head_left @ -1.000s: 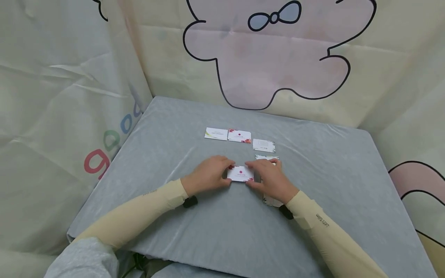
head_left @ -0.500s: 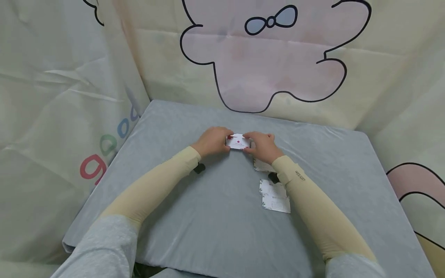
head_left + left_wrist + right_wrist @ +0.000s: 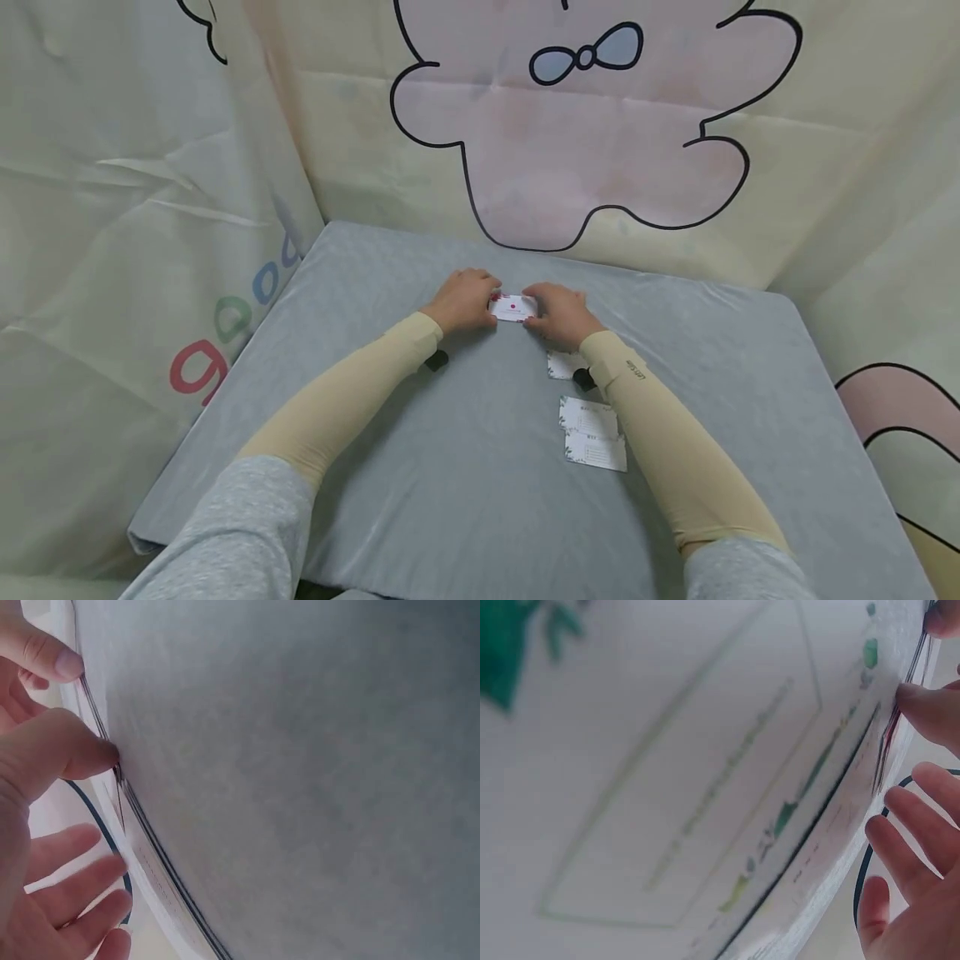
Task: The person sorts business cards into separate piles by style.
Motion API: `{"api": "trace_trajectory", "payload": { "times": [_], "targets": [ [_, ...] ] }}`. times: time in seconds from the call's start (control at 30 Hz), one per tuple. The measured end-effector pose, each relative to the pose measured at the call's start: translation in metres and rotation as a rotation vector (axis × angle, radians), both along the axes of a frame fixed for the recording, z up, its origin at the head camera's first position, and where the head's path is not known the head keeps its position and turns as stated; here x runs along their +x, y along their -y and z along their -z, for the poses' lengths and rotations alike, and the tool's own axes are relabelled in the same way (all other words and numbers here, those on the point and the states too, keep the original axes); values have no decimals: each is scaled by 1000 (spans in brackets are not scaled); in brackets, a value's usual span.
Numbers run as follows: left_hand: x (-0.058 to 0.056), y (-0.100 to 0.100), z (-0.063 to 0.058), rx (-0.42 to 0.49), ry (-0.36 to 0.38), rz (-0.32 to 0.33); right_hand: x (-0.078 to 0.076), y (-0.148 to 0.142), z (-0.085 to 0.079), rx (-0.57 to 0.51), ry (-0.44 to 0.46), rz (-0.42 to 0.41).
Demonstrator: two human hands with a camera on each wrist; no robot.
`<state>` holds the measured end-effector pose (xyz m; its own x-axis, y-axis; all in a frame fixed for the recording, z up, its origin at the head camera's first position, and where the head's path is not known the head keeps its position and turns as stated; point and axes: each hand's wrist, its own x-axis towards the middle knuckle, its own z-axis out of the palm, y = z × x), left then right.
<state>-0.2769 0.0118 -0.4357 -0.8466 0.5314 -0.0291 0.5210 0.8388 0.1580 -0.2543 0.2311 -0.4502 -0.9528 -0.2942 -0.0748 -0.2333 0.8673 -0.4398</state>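
Note:
At the far part of the table, a white business card (image 3: 512, 309) with red flower corners lies between my two hands. My left hand (image 3: 465, 301) pinches its left end, and my right hand (image 3: 566, 315) grips the right end. In the left wrist view, the left thumb (image 3: 88, 754) presses a thin bundle of layered card edges (image 3: 102, 726), with the other fingers spread below. From the right wrist, the right thumb (image 3: 924, 707) sits against the same layered edges. My hands hide the table just around the held card.
Two leaf-patterned white cards, one upper (image 3: 588, 416) and one lower (image 3: 596, 451), overlap nearer me on the grey cloth-covered table (image 3: 465, 467). Another leafy card (image 3: 562, 365) is partly behind the right wrist. Printed curtains (image 3: 600, 150) stand behind and beside the table.
Both hands have carried the red-flowered card away from me to the far row, where cards seen earlier are now hidden. Over the last half second the hands have barely moved.

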Motion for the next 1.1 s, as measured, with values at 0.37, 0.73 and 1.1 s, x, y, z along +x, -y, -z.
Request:
{"api": "trace_trajectory", "payload": {
  "times": [0.37,0.73,1.1],
  "targets": [
    [-3,-9,0,42,53,36,4,-8,-3,-15,22,21],
    [4,-33,1,55,35,140,22,-43,-6,24,21,40],
    [7,-38,8,83,76,260,38,-61,-3,25,7,39]
  ]
}}
